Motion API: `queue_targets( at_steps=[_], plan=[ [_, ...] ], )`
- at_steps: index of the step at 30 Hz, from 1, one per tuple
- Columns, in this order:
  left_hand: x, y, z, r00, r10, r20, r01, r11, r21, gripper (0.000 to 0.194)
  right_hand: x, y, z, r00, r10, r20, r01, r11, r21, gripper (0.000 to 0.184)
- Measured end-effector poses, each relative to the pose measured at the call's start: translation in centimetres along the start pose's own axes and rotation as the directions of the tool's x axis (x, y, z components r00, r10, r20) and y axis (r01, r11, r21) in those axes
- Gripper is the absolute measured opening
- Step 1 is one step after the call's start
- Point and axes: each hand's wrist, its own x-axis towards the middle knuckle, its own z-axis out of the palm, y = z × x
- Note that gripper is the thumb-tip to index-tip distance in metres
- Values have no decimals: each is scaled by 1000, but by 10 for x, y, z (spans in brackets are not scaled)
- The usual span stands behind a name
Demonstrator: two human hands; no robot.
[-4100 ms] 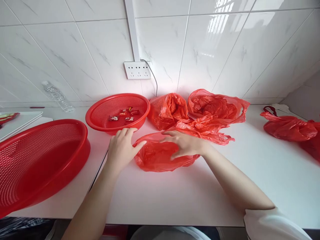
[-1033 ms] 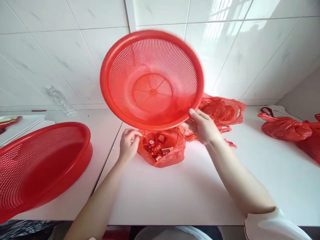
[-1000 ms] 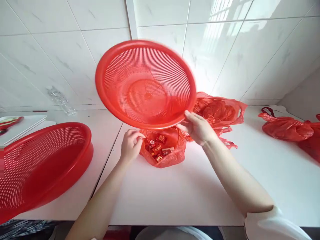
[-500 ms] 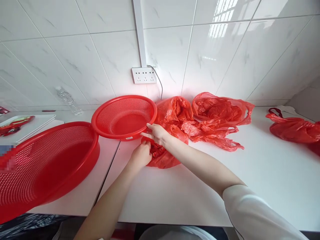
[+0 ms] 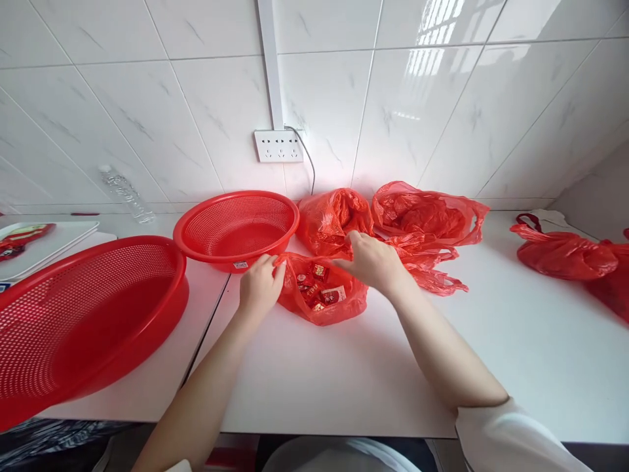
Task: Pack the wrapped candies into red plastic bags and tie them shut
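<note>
A red plastic bag (image 5: 322, 316) sits on the white table with its mouth spread wide. Inside lie several small wrapped packets (image 5: 333, 295) in red, with some white and yellow print. My left hand (image 5: 260, 282) pinches the bag's left rim between thumb and fingers. At the right rear of the mouth, my right hand (image 5: 376, 262) is closed on the rim, its thumb pointing left across the opening; part of its grip is hidden. Just behind my left hand stands a round red colander basket (image 5: 240, 261).
A larger red basket (image 5: 167, 295) stands at the left, near a white tray (image 5: 59, 239) and a clear bottle (image 5: 126, 193). More red bags (image 5: 334, 219) lie behind, with others (image 5: 565, 255) at the far right. A socket strip (image 5: 279, 146) is on the tiled wall.
My hands, close together over the bag half a second ago, have drawn apart, the right one moving right. The bag's mouth has widened, and the packets inside now show clearly.
</note>
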Motion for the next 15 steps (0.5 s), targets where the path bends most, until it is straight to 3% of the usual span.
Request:
queue_targets(
  at_steps=[1,3,5,7,8,9,11,12,13,15],
  plan=[
    [3,3,-3,996,44,-73,-45,999,-11,21,2,10,-5,998,-7,54,8,1000,-18,19],
    [11,12,-11,969,118,-219,-132,990,-51,20,7,28,-15,996,-29,89,26,999,27,17],
    [22,24,-23,926,132,-353,-193,971,-144,16,10,42,-27,999,-45,7,44,986,159,16],
    [36,38,-37,911,88,-403,-226,924,-309,17,9,51,-38,982,-63,-179,121,936,330,10],
    [42,45,-44,918,58,-392,-234,878,-418,18,9,53,-43,946,-49,-321,186,892,412,9],
    [49,52,-51,925,33,-378,-243,818,-522,20,8,54,-46,878,-2,-478,262,839,477,11],
    [59,63,-63,928,15,-373,-282,684,-673,24,6,52,-52,674,156,-722,411,733,542,16],
    [63,68,-68,924,22,-381,-308,632,-711,27,6,50,-53,588,225,-777,466,690,553,18],
    [65,72,-71,922,40,-385,-332,595,-732,30,5,48,-54,543,266,-797,504,655,563,18],
    [68,79,-73,923,105,-371,-365,548,-753,36,4,46,-56,570,258,-780,541,596,593,17]
  ],
)
